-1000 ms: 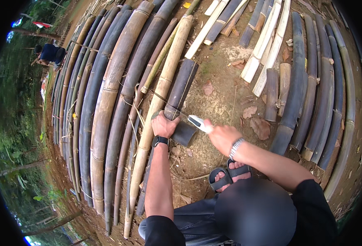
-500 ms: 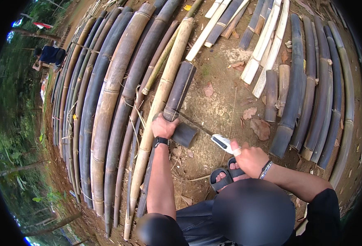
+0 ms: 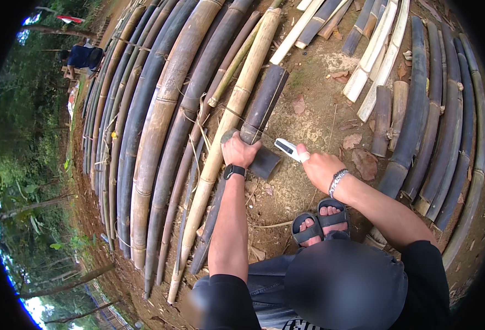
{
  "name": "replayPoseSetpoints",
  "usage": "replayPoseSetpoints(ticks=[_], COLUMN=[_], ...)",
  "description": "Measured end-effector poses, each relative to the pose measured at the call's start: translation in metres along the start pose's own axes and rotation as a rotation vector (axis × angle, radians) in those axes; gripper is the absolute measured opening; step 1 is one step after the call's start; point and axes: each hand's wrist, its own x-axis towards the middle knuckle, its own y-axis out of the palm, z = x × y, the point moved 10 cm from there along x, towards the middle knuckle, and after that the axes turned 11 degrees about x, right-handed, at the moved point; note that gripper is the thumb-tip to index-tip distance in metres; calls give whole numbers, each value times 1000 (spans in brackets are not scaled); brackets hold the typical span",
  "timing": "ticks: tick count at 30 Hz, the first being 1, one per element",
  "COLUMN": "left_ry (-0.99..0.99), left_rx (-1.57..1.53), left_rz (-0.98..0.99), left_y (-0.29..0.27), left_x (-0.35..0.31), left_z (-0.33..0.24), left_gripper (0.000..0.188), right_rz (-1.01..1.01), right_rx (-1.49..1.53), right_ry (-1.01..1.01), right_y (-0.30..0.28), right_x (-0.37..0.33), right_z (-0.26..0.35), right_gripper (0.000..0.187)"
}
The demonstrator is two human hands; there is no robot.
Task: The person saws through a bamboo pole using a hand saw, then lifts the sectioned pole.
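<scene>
My left hand [image 3: 241,149] is closed over a short dark bamboo piece [image 3: 265,100], pressing it against a long pale bamboo pole [image 3: 249,74]. The piece's near cut end [image 3: 266,165] points toward me. In my right hand [image 3: 320,168] is a handsaw, its white handle [image 3: 289,149] in my closed fingers. The thin saw blade lies across the bamboo piece just beyond my left hand, its tip reaching over the pale pole. How deep the blade sits in the bamboo cannot be made out.
Long bamboo poles [image 3: 162,104] lie in rows on the left. Split pale strips [image 3: 366,71] rest at the far right, with dark split lengths [image 3: 410,121] nearer. Dry leaves [image 3: 364,164] dot the soil. My sandalled feet [image 3: 320,221] are below; another person [image 3: 83,58] is far left.
The saw has been pushed forward and left, so its handle is closer to the bamboo piece and more blade extends past it. My left hand keeps its hold. The whole view has shifted slightly.
</scene>
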Motion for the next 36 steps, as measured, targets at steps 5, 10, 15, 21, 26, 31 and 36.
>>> replayPoseSetpoints(ticks=[5,10,15,21,26,31,36], left_ry=[-26,42,-24,14,61,-3,40], left_rx=[-10,-69,17,-49,-51,-38,-52], left_rz=[-21,-29,-42,-11,-42,37,-5], left_y=[-3,-5,-2,-3,-5,0,-9], left_x=[-4,-6,-6,3,-2,-3,1], left_z=[12,-20,8,10,-16,9,-16], left_gripper=[70,66,72,73,72,70,68], right_rz=[53,-5,1,24,-21,28,-40], right_rx=[-39,-47,-59,-80,25,-109,-69], right_ry=[91,64,99,65,48,108,46], right_y=[-18,-15,-15,-18,-18,-13,-10], right_x=[-93,-13,-98,-75,-30,-72,-22], right_z=[6,7,-8,5,0,8,4], right_gripper=[43,43,45,42,45,41,41])
